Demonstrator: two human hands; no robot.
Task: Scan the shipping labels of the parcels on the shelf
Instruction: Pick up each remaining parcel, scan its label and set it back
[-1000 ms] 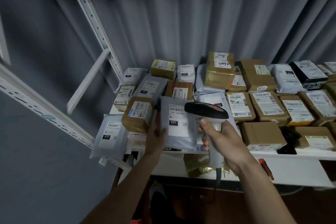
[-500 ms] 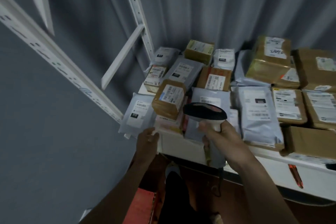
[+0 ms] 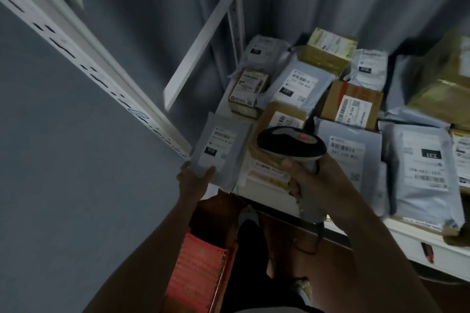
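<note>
A white shelf (image 3: 412, 239) carries many parcels, grey mailers and brown boxes, each with a white label. My right hand (image 3: 311, 178) grips the handle of a black and grey barcode scanner (image 3: 291, 143), whose head hovers over a brown box (image 3: 282, 117) near the shelf's front left. My left hand (image 3: 194, 179) holds the lower corner of a grey mailer marked 010 (image 3: 221, 147), which overhangs the shelf's left front corner. A second grey mailer marked 231 (image 3: 348, 150) lies just right of the scanner.
White slotted shelf posts (image 3: 234, 15) and a diagonal brace (image 3: 198, 51) rise on the left against a grey wall. A red crate (image 3: 198, 272) sits on the floor below. My leg and shoes show under the shelf edge.
My left hand left the 231 mailer, dropped and moved left, and now holds the 010 mailer's corner. The view swung left and closer. The scanner stayed in my right hand.
</note>
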